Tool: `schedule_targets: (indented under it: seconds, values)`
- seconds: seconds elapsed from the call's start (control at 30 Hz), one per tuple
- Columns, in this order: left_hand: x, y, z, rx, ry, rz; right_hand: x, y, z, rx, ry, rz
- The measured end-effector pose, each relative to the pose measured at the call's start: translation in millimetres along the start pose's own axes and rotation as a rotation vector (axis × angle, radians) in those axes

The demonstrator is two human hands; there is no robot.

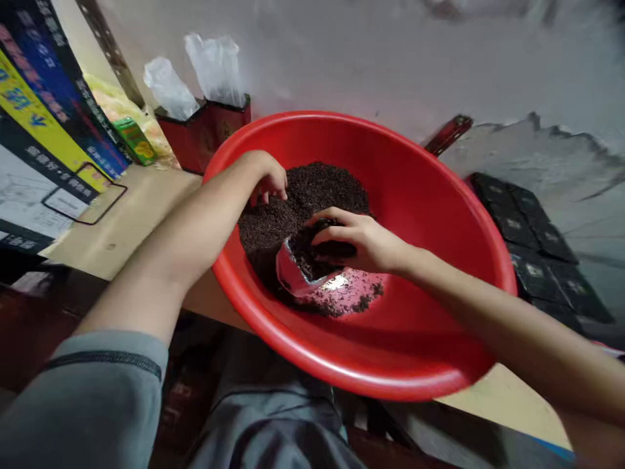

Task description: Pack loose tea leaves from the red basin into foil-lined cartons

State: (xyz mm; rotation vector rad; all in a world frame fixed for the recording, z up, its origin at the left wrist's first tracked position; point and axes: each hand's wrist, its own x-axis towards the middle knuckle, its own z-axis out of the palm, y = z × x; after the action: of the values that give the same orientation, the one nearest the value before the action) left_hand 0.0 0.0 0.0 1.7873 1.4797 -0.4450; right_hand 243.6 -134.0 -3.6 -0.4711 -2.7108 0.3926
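Observation:
A wide red basin holds a heap of dark, dry, loose leaf-like bits, which look like tea leaves. My left hand reaches over the far left rim, its bent fingers hanging down apart at the heap; the fingertips are partly hidden. A small see-through plastic container, tinted pink by the basin and full of the same bits, tilts low inside. Curved over its right side is my right hand, with fingers at its mouth among the bits. The thumb is mostly hidden.
Two dark red boxes with clear plastic bags sticking out stand behind the basin. Printed cartons and a small green box are at left. Black packs lie at right. The basin rests on a wooden tabletop against a wall.

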Motion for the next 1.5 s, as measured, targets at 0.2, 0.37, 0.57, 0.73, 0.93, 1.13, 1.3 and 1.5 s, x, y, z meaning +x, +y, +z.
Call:
schedule_targets:
  seconds: [0.2, 0.37, 0.57, 0.73, 0.93, 1.13, 1.3, 1.5]
  values:
    - [3, -1, 6, -0.031, 0.039, -0.015, -16, 7, 5, -0.079, -0.084, 0.079]
    - [-8, 8, 4, 0.112, 0.130, 0.010, -26, 7, 2, -0.039, -0.272, 0.245]
    - [-29, 36, 14, 0.233, 0.644, 0.475, -32, 28, -32, 0.164, -0.112, 0.386]
    - [-68, 58, 80, 0.034, 0.650, 0.528, -35, 42, -44, -0.014, -0.016, 0.721]
    - [-88, 71, 150, 0.322, 0.605, 0.402, -27, 28, -44, -0.257, -0.122, 0.792]
    - [-69, 64, 148, 0.388, 0.626, 0.403, -31, 13, -44, -0.228, -0.193, 0.742]
    - [-70, 51, 143, 0.441, 0.575, 0.572, -33, 6, -51, -0.235, -0.134, 0.732]
    - [-77, 56, 142, 0.530, 0.481, 0.556, -33, 23, -42, -0.202, -0.080, 0.739]
